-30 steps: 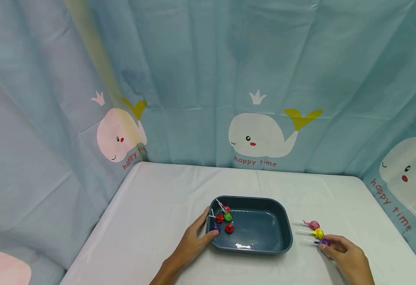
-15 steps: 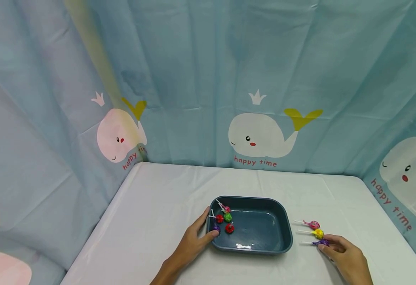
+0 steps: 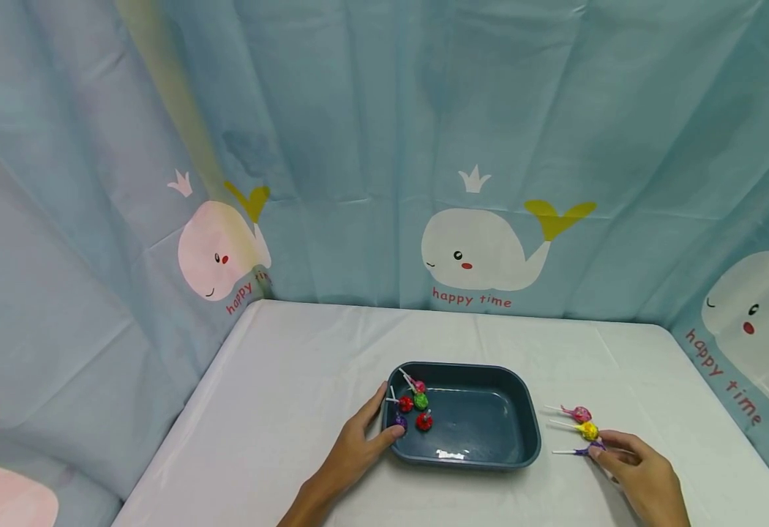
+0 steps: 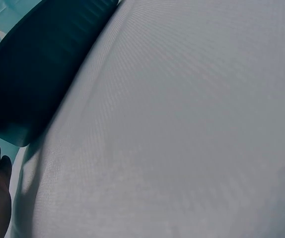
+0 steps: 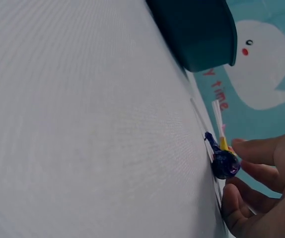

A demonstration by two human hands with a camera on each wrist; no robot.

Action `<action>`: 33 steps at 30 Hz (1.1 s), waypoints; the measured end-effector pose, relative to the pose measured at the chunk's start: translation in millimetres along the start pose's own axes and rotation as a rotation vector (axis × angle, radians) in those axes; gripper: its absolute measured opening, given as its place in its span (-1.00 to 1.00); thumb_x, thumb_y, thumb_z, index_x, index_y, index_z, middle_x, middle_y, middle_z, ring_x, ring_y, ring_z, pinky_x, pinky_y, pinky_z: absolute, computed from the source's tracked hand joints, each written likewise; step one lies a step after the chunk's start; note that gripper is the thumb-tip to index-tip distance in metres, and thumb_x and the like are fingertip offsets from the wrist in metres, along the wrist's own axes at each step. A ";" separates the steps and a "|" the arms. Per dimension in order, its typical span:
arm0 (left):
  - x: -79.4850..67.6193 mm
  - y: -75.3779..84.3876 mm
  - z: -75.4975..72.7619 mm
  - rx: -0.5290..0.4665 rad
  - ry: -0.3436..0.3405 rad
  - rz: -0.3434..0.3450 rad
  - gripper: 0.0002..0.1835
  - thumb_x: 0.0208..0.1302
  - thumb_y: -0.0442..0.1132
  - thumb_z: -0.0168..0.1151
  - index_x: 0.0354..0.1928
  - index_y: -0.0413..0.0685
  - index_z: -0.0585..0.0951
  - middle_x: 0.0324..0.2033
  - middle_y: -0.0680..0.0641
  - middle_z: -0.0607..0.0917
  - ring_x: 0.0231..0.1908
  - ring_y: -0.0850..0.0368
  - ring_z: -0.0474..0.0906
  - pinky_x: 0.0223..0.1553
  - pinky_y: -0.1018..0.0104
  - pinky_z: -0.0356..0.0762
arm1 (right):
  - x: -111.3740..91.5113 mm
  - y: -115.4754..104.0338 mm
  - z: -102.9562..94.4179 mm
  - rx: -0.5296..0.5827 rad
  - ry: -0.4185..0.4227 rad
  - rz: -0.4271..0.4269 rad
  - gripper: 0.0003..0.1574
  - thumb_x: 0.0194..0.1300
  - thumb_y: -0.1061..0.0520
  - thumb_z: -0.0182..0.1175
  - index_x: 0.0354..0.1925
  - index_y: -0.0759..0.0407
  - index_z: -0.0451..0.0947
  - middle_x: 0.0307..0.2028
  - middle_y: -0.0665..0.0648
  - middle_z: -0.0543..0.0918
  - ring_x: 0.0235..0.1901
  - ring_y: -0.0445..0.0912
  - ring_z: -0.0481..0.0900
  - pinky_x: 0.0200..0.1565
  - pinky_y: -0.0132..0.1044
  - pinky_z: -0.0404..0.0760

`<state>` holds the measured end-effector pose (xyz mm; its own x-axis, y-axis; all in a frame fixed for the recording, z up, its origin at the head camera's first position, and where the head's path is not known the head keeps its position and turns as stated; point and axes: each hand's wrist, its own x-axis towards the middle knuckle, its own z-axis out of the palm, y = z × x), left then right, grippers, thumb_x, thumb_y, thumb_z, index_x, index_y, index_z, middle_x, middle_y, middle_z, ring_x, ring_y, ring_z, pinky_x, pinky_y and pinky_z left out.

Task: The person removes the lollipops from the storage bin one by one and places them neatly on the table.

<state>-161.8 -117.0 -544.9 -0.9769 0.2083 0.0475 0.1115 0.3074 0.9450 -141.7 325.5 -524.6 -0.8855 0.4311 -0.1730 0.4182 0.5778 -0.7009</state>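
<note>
In the head view, a dark blue-green rectangular tray stands on the white table. My left hand grips its left side, thumb over the rim and fingers along the outer wall. To the right of the tray, my right hand pinches the wrapped ball of a purple lollipop, whose white stick points toward the tray. Beside it lie a yellow lollipop and, farther back, a pink lollipop, sticks also leftward. Fingertips partly cover the purple ball in the head view.
Several lollipops crowd the tray's left end, among them a green one, a red one and a purple one near my left thumb. A blue curtain printed with whales hangs behind the table and at its sides.
My right hand has shifted very slightly left, and the purple lollipop's stick has slid left and turned a little, its tip now nearer the front. Left hand and tray stay still.
</note>
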 end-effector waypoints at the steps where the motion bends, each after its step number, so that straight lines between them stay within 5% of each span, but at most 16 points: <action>1: 0.1 0.3 0.0 -0.001 0.000 0.000 -0.09 0.47 0.04 0.37 0.71 0.10 0.13 0.66 0.07 0.18 0.66 -0.06 0.03 0.59 -0.19 0.06 | -0.7 -0.9 0.0 0.005 0.005 0.005 -0.37 0.33 0.06 0.50 0.22 0.38 0.61 0.12 0.44 0.69 -0.11 0.17 0.69 -0.43 -0.44 0.56; 12: -0.1 2.3 0.0 -0.010 -0.002 0.000 -0.09 0.47 0.03 0.37 0.71 0.11 0.14 0.66 0.05 0.18 0.66 -0.07 0.03 0.58 -0.20 0.06 | -6.9 -14.0 -10.7 0.029 0.022 0.015 -0.25 0.41 -0.22 0.40 0.34 0.19 0.58 0.17 0.39 0.70 0.22 0.27 0.52 -0.06 -0.03 0.48; 18: -0.8 1.0 0.3 -0.017 0.003 -0.004 -0.09 0.47 0.03 0.38 0.70 0.11 0.14 0.66 0.05 0.18 0.66 -0.09 0.03 0.59 -0.21 0.05 | -11.9 -23.6 -6.5 0.065 0.040 0.004 -0.30 0.41 -0.15 0.41 0.34 0.19 0.58 0.10 0.36 0.74 0.23 0.25 0.52 0.08 0.12 0.49; 22: -0.5 0.4 0.6 -0.021 0.002 -0.004 -0.09 0.47 0.03 0.38 0.71 0.12 0.14 0.66 0.05 0.18 0.66 -0.08 0.02 0.59 -0.20 0.04 | -15.1 -28.9 -4.1 0.069 0.066 -0.014 -0.35 0.40 -0.09 0.44 0.32 0.16 0.61 0.16 0.33 0.72 -0.03 -0.16 0.64 -0.06 -0.30 0.61; 26: -0.3 -0.2 0.7 -0.021 0.002 -0.004 -0.09 0.47 0.03 0.38 0.71 0.12 0.14 0.66 0.06 0.18 0.66 -0.08 0.02 0.59 -0.20 0.04 | -20.4 -36.4 -2.4 0.091 0.071 -0.031 -0.37 0.39 -0.09 0.46 0.30 0.14 0.63 0.22 0.28 0.70 -0.31 -0.59 0.41 -0.30 -0.67 0.50; 33: -0.3 -0.5 0.8 -0.017 0.007 0.002 -0.09 0.46 0.04 0.39 0.70 0.11 0.15 0.65 0.07 0.18 0.66 -0.04 0.03 0.59 -0.18 0.04 | -31.2 -48.5 0.9 0.165 0.062 -0.116 -0.26 0.35 -0.26 0.46 0.30 0.11 0.64 0.18 0.16 0.75 -0.26 -0.61 0.51 -0.24 -0.73 0.51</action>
<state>-161.4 -116.5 -545.6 -0.9779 0.2025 0.0519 0.1107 0.2913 0.9502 -134.6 283.4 -485.9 -0.9095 0.4132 -0.0450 0.2709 0.5070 -0.8183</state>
